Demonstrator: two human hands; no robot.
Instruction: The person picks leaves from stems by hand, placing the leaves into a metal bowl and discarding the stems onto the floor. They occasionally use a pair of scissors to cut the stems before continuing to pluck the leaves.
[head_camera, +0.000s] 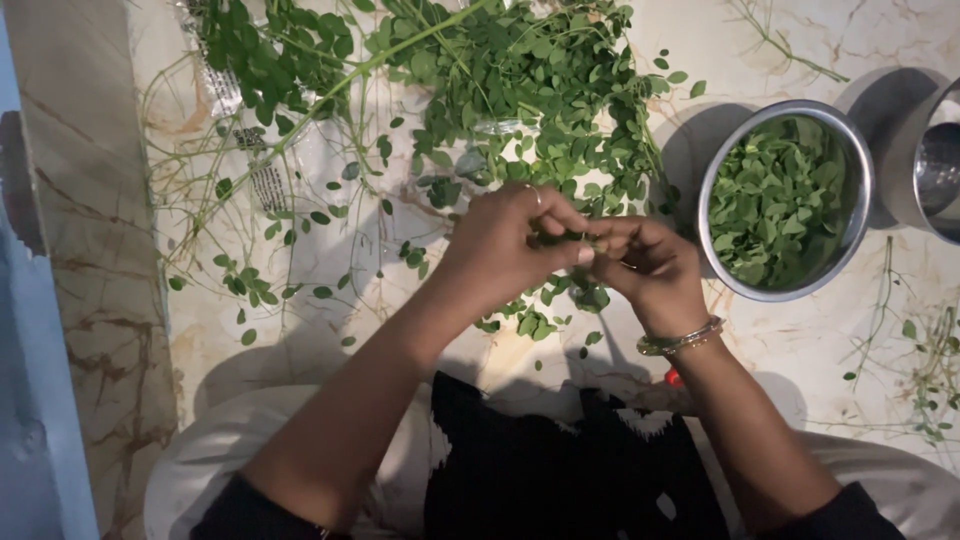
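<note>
My left hand and my right hand meet over the marble floor, both pinching a thin leafy sprig between their fingertips. A ring shows on my left hand and bangles circle my right wrist. A big pile of green leafy stalks lies just beyond the hands. Plucked small leaves are scattered under and around the hands. To the right stands a steel bowl filled with picked leaves.
A second steel vessel stands at the right edge. Bare stripped stems lie lower right and at the top right. A clear plastic wrapper lies under the stalks on the left. A marble wall skirting runs down the left.
</note>
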